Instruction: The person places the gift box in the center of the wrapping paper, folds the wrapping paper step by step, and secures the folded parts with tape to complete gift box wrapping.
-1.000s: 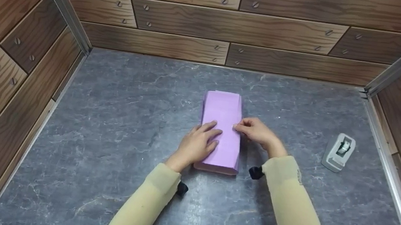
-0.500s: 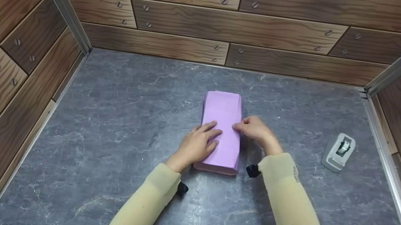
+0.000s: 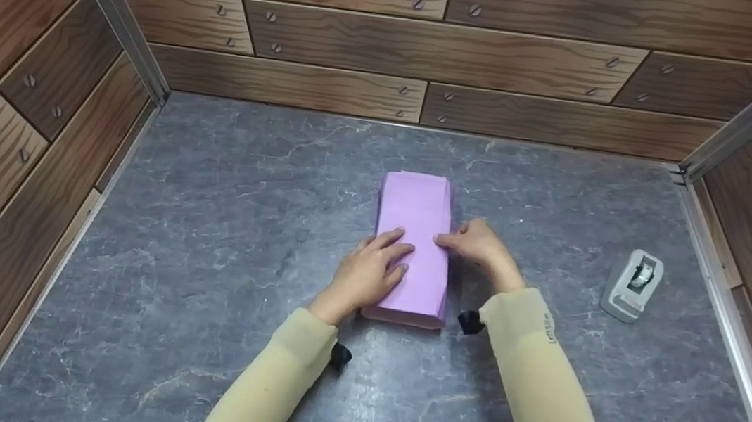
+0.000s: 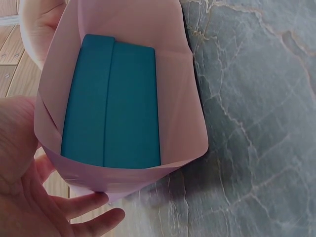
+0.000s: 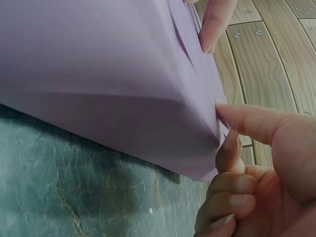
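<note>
Purple wrapping paper (image 3: 417, 205) forms a long sleeve lying on the grey marbled surface. Through its unfolded near end, the left wrist view shows a teal box (image 4: 111, 106) inside. My left hand (image 3: 367, 271) rests on top with fingers spread, holding the paper down. At the sleeve's right edge, the thumb of my right hand (image 3: 480, 243) touches the paper while its other fingers curl beneath. A thin clear sliver, seemingly a piece of tape (image 5: 228, 126), shows between that thumb and index finger in the right wrist view.
A grey tape dispenser (image 3: 633, 286) with a roll in it stands to the right. Wood-patterned walls (image 3: 429, 51) enclose the surface at the back and both sides, with metal rails (image 3: 733, 337) along the side edges.
My right hand has shifted slightly left, its thumb reaching a little further over the paper's edge. My left hand and the paper have stayed in place.
</note>
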The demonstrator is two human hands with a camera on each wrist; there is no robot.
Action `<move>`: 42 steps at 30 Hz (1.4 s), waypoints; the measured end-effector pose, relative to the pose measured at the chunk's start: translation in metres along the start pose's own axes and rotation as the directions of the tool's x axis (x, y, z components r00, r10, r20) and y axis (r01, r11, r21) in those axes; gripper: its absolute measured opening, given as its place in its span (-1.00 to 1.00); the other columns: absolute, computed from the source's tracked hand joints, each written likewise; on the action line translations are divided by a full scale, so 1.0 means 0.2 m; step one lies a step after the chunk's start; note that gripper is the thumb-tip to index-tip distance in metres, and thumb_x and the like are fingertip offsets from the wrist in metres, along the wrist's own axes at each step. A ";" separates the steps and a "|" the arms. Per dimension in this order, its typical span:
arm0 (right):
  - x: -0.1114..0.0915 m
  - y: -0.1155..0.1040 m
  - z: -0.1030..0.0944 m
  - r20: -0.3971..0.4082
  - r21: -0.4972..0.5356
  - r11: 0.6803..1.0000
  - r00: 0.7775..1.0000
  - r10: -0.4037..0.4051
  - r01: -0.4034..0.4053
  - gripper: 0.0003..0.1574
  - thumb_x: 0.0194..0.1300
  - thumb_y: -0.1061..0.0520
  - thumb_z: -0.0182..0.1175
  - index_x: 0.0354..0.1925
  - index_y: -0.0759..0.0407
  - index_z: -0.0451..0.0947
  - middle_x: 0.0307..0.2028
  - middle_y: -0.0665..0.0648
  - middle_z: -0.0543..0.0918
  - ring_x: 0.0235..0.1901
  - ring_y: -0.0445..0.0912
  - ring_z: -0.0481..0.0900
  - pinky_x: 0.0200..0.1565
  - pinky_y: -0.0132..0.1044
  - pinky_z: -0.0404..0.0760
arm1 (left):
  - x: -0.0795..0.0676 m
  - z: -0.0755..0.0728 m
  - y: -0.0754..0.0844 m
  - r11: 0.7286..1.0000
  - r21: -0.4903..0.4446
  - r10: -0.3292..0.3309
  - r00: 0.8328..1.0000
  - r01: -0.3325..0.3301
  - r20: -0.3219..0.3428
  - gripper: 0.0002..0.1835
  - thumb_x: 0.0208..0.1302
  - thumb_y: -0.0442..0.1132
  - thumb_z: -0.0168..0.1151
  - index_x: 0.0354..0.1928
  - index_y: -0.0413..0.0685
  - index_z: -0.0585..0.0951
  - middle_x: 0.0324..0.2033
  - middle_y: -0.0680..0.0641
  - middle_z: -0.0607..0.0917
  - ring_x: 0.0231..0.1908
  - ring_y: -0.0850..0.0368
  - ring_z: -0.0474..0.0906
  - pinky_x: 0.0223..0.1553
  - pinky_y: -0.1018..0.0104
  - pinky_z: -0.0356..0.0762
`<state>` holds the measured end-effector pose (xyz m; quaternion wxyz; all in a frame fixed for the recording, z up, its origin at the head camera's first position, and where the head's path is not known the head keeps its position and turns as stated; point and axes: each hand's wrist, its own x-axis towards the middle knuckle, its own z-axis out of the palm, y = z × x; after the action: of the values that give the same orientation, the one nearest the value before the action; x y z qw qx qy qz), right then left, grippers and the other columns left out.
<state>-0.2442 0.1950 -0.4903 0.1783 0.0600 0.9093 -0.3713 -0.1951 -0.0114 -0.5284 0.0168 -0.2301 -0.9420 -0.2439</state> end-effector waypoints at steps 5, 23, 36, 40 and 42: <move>0.00 0.02 0.00 0.015 0.003 1.000 1.000 0.019 -0.019 -0.53 0.07 -0.15 0.24 -0.61 0.13 0.29 -0.66 0.00 0.29 -0.64 -0.14 0.27 -0.61 -0.30 0.29 | 0.00 0.00 0.00 1.000 0.002 0.001 1.000 -0.001 0.001 -0.61 0.27 -0.01 0.04 0.14 0.21 0.49 0.27 0.07 0.28 0.15 -0.16 0.29 0.04 -0.05 0.33; -0.02 0.05 0.00 0.006 -0.051 0.996 0.997 0.071 -0.070 -0.32 0.05 -0.34 0.16 -0.39 0.29 0.45 -0.50 0.14 0.45 -0.49 -0.03 0.42 -0.46 -0.21 0.44 | 0.00 -0.01 0.01 1.000 0.007 0.010 1.000 -0.010 -0.003 -0.62 0.27 -0.03 0.05 0.12 0.19 0.50 0.26 0.06 0.29 0.13 -0.09 0.31 0.04 -0.02 0.34; -0.05 0.27 0.02 0.094 0.287 0.956 0.995 0.030 -0.056 -0.38 0.12 -0.35 0.10 -0.52 0.17 0.31 -0.70 0.02 0.32 -0.67 -0.12 0.26 -0.58 -0.24 0.30 | 0.00 -0.01 0.00 1.000 -0.002 -0.007 1.000 0.007 0.014 -0.61 0.28 -0.01 0.04 0.14 0.22 0.48 0.28 0.08 0.27 0.17 -0.13 0.27 0.09 -0.02 0.29; -0.06 0.32 0.05 0.102 0.299 0.953 0.995 0.017 -0.047 -0.53 0.13 -0.20 0.20 -0.48 0.17 0.37 -0.66 0.02 0.34 -0.68 -0.15 0.27 -0.62 -0.30 0.30 | 0.00 -0.01 0.00 1.000 -0.009 -0.002 1.000 0.002 0.006 -0.62 0.27 -0.02 0.05 0.14 0.21 0.49 0.27 0.07 0.28 0.16 -0.16 0.27 0.07 -0.03 0.30; -0.07 0.33 0.06 0.095 0.314 0.949 0.995 0.001 -0.031 -0.59 0.16 -0.12 0.21 -0.45 0.19 0.39 -0.63 0.04 0.38 -0.67 -0.15 0.31 -0.61 -0.30 0.35 | 0.00 -0.01 0.00 1.000 -0.009 0.004 1.000 -0.004 -0.001 -0.62 0.27 -0.02 0.05 0.13 0.20 0.49 0.26 0.07 0.29 0.15 -0.16 0.28 0.05 -0.04 0.33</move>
<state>-0.2121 0.2342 -0.5375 0.2118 0.0775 0.8286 -0.5124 -0.1944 -0.0124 -0.5268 0.0169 -0.2318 -0.9404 -0.2482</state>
